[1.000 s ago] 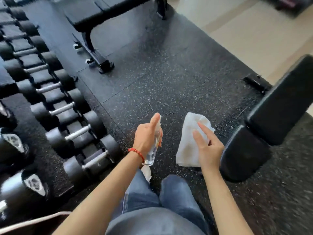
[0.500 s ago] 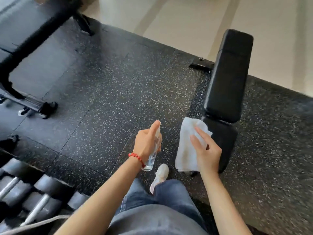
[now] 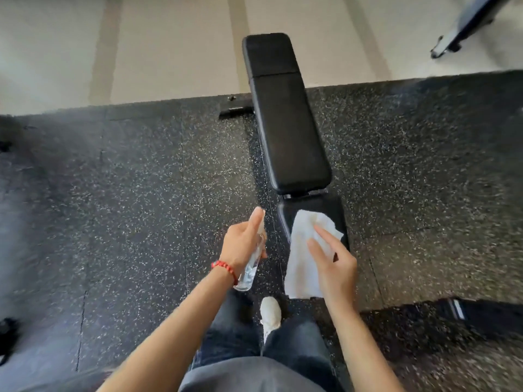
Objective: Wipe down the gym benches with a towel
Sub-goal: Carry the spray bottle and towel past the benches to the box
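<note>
A black padded gym bench (image 3: pixel 285 123) runs straight away from me, its long back pad ahead and its short seat pad (image 3: pixel 311 207) nearest me. My right hand (image 3: pixel 334 264) holds a white towel (image 3: pixel 301 258) over the seat pad, fingers spread across the cloth; whether the towel touches the pad I cannot tell. My left hand (image 3: pixel 243 244), with a red bead bracelet at the wrist, grips a clear spray bottle (image 3: pixel 250 267), index finger on its top, to the left of the seat pad.
Speckled black rubber flooring (image 3: pixel 141 207) surrounds the bench, ending at a pale floor (image 3: pixel 155 46) beyond. A bench foot (image 3: pixel 235 111) sticks out to the left. Another machine's leg (image 3: pixel 464 26) stands at the top right. A dark frame part (image 3: pixel 481 312) lies at the lower right. My white shoe (image 3: pixel 270 312) is below the towel.
My view has swung right, away from the dumbbell rack, until the bench lies straight ahead. Both hands keep their hold; the towel now hangs over the seat pad.
</note>
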Action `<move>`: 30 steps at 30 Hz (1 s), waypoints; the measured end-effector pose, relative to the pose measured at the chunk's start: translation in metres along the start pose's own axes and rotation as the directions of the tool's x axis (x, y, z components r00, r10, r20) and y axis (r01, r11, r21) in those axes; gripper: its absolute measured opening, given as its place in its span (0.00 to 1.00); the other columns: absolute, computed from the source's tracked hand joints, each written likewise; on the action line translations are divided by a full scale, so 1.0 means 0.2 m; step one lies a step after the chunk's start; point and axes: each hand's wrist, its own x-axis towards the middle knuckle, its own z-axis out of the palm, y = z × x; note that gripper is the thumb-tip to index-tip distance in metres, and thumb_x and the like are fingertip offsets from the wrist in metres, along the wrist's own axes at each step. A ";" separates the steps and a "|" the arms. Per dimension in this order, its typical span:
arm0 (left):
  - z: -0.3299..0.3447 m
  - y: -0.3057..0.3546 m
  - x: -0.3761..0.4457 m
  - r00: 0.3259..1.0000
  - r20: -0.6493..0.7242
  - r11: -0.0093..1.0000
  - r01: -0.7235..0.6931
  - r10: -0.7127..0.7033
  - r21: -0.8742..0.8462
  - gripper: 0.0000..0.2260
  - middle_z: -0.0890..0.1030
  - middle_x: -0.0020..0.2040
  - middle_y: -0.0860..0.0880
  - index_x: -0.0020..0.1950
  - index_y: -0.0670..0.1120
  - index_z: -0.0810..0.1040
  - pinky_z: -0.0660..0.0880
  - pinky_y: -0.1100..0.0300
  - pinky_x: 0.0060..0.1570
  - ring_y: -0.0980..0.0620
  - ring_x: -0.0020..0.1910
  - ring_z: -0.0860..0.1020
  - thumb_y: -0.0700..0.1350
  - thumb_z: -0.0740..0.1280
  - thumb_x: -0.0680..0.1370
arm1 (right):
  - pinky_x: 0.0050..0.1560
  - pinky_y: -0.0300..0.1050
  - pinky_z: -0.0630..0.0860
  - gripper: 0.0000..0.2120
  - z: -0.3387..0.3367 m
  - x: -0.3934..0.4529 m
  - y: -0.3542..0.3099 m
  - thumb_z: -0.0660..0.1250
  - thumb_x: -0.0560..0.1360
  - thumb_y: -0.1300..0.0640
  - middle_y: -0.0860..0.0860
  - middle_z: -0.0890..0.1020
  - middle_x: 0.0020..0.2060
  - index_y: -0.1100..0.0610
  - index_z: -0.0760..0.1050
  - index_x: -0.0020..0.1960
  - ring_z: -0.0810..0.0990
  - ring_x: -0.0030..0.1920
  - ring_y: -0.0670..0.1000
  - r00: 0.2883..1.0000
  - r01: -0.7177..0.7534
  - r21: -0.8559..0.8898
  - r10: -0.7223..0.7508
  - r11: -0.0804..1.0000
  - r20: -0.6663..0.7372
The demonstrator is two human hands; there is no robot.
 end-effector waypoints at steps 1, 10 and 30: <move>0.01 0.02 0.06 0.999 0.051 0.999 -0.011 0.009 0.037 0.33 0.73 0.21 0.48 0.29 0.40 0.71 0.70 0.67 0.24 0.53 0.20 0.72 0.72 0.59 0.64 | 0.48 0.21 0.67 0.13 0.02 0.02 0.00 0.71 0.71 0.57 0.34 0.78 0.49 0.44 0.78 0.53 0.74 0.52 0.29 0.998 -0.020 0.008 0.020 1.000 -0.053; 0.13 0.14 0.45 0.889 0.441 0.956 -0.014 -0.122 0.293 0.31 0.75 0.23 0.46 0.31 0.41 0.74 0.72 0.60 0.30 0.50 0.21 0.74 0.71 0.59 0.69 | 0.49 0.24 0.70 0.13 0.15 0.02 0.04 0.71 0.72 0.61 0.38 0.80 0.49 0.44 0.79 0.50 0.77 0.52 0.33 0.831 -0.120 0.204 0.211 0.972 -0.514; 0.43 -0.13 0.50 0.924 0.254 0.758 0.055 -0.284 0.649 0.24 0.72 0.22 0.52 0.26 0.45 0.69 0.68 0.57 0.34 0.50 0.24 0.70 0.64 0.61 0.71 | 0.49 0.23 0.70 0.13 -0.16 -0.16 0.23 0.71 0.72 0.59 0.30 0.80 0.46 0.41 0.79 0.48 0.76 0.53 0.33 0.604 -0.153 0.324 0.347 0.934 -0.718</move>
